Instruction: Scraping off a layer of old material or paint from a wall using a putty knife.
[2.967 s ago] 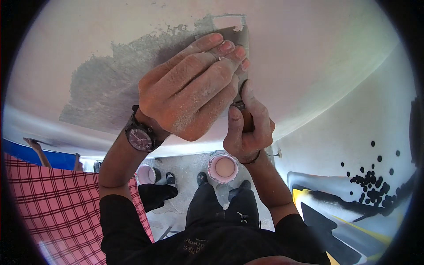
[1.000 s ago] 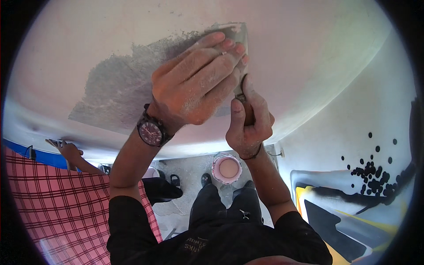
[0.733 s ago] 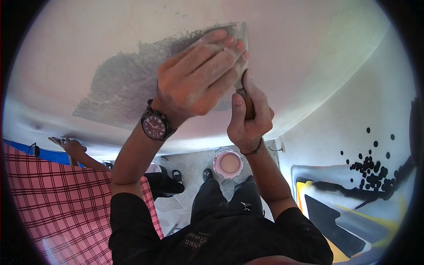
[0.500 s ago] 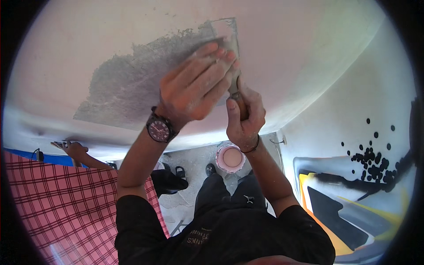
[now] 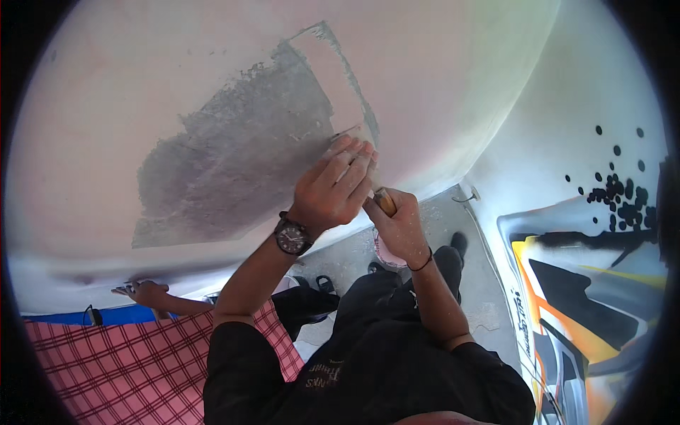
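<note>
My right hand (image 5: pixel 402 230) grips the wooden handle of a putty knife (image 5: pixel 384 201), held against the pale pinkish wall (image 5: pixel 439 99). Over the blade, the fingers of my left hand (image 5: pixel 331 190) are pressed together, hiding most of it; its thumb is out of sight. A rough grey patch (image 5: pixel 219 163) spreads on the wall to the left of the blade. Above the hands, a pale smooth strip (image 5: pixel 331 71) runs along the patch's right side, with a grey margin outside it.
Below my right hand a pink bucket (image 5: pixel 386 253) stands on the floor, partly hidden. At the left, another person's hand (image 5: pixel 146 292) is near the wall, by a red plaid cloth (image 5: pixel 120 354). A painted wall (image 5: pixel 581 297) with black dots rises on the right.
Both hands and the putty knife have moved down the wall, uncovering more of the pale strip. The view has swung, and my right forearm now covers part of the bucket.
</note>
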The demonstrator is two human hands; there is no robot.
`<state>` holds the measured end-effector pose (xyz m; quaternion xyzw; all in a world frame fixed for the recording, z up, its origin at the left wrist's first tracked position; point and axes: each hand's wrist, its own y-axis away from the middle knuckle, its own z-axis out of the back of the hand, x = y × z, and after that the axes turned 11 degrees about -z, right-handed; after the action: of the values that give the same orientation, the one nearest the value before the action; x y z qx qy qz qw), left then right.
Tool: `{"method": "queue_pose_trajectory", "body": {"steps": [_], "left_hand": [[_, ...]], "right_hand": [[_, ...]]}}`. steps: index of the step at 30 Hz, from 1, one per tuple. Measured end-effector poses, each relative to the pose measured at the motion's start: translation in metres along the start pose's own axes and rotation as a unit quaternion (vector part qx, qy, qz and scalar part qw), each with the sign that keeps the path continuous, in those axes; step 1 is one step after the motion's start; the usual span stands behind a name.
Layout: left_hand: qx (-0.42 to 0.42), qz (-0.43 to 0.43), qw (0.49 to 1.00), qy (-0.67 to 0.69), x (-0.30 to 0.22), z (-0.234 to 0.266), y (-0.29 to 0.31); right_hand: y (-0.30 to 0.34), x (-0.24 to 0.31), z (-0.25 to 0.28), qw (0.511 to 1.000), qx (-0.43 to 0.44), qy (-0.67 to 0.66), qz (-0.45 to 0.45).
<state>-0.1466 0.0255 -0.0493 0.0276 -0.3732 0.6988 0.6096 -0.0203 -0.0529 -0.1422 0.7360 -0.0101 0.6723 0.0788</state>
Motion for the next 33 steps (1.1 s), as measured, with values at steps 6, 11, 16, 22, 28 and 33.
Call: {"method": "queue_pose_trajectory", "body": {"steps": [6, 11, 16, 22, 28, 33], "left_hand": [[-0.017, 0.027, 0.999, -0.037, -0.025, -0.027, 0.007], [-0.021, 0.051, 0.995, -0.083, -0.02, -0.02, 0.013], [-0.038, 0.033, 0.993, -0.103, -0.013, -0.024, 0.016], [-0.046, 0.025, 0.995, -0.088, -0.005, -0.032, 0.013], [-0.056, 0.039, 0.995, -0.074, -0.002, -0.026, 0.01], [-0.053, 0.049, 0.994, -0.081, -0.005, -0.027, 0.007]], "right_hand": [[-0.013, -0.032, 0.006, 0.999, -0.027, 0.005, 0.026], [-0.025, -0.023, 0.004, 0.989, -0.033, 0.061, 0.129], [-0.037, -0.025, -0.003, 0.988, -0.054, 0.05, 0.134], [-0.042, -0.028, -0.01, 0.985, -0.085, 0.027, 0.148], [-0.044, -0.025, -0.014, 0.983, -0.083, 0.024, 0.161], [-0.046, -0.023, -0.009, 0.984, -0.077, 0.021, 0.161]]}}
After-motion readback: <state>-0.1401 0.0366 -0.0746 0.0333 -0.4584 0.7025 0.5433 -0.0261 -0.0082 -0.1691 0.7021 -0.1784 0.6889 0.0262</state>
